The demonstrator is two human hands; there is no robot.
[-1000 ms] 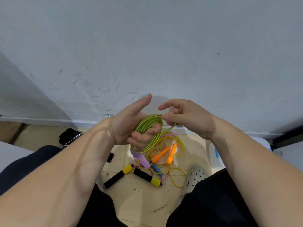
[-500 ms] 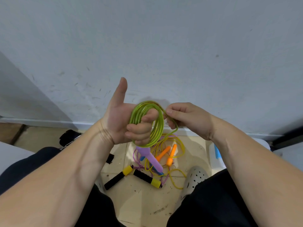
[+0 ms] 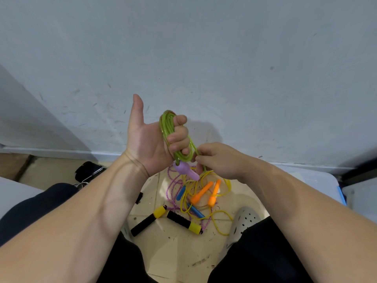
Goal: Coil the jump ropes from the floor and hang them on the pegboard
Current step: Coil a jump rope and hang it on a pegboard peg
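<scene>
My left hand grips a coil of green jump rope with its fingers curled round the loops and its thumb pointing up. A purple handle hangs just below that fist. My right hand pinches the green strand at the coil's lower right. On the floor below lie more ropes in a tangle: a yellow rope with orange handles, a pink rope with blue handles, and a pair of black-and-yellow handles. No pegboard is in view.
A scuffed grey wall with a white baseboard stands right ahead. My knees in dark trousers frame the tiled floor. A grey perforated clog sits at the right, a black object at the left.
My right hand has dropped from the top of the coil to its lower right, drawing the green strand down. My left hand rose and its thumb straightened upward.
</scene>
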